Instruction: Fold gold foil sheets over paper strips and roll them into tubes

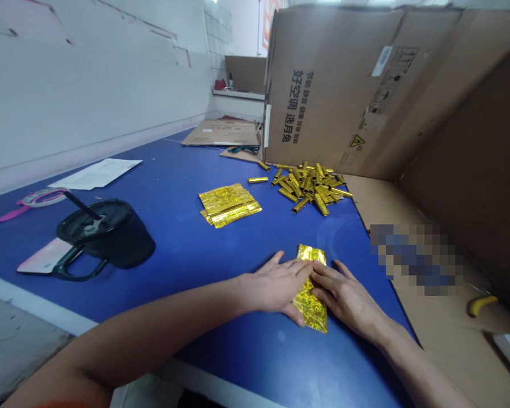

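Note:
A shiny gold foil paper sheet lies lengthwise on the blue table in front of me. My left hand rests flat across its left side, fingers outstretched and thumb spread near the lower edge. From the other side, my right hand touches the sheet with its fingertips, its fingers extended and close to those of the left. Parts of the sheet are hidden under both hands. Beyond them lies a small stack of gold foil sheets. Farther right is a heap of rolled gold foil tubes.
A dark lidded mug with a straw stands at the left, near a tape roll and white papers. A large cardboard box rises behind the tubes. Flat cardboard lies at the back. A banana is at the right.

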`<state>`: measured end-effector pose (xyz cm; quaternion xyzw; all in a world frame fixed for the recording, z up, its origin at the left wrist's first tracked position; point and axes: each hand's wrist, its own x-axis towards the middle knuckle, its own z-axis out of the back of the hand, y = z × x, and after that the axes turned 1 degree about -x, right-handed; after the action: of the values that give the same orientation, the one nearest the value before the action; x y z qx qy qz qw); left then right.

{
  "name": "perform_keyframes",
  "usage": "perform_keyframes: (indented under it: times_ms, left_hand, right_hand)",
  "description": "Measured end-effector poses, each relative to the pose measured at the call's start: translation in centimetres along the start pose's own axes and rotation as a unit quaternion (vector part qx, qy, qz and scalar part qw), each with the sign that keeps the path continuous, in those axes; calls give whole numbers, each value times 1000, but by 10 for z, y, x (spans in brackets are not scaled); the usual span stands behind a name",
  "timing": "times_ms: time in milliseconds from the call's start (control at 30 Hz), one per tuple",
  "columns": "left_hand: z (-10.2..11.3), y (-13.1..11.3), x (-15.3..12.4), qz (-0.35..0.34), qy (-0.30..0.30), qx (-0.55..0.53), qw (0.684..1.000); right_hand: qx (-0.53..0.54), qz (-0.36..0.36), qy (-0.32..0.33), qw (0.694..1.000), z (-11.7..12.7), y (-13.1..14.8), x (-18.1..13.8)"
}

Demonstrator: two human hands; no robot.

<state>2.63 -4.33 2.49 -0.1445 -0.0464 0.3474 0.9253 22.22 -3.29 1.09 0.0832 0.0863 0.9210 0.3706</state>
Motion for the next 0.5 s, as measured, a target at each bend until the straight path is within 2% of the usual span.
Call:
perform_keyframes:
  times_ms: [200, 500]
  left_hand:
    - [2, 14, 20, -3, 80, -6, 997]
    - [4, 17, 25, -4, 101, -11, 995]
  right_hand:
    - [0, -10, 3, 1000, 2, 1, 0]
    - [0, -35, 12, 999, 0, -6, -2]
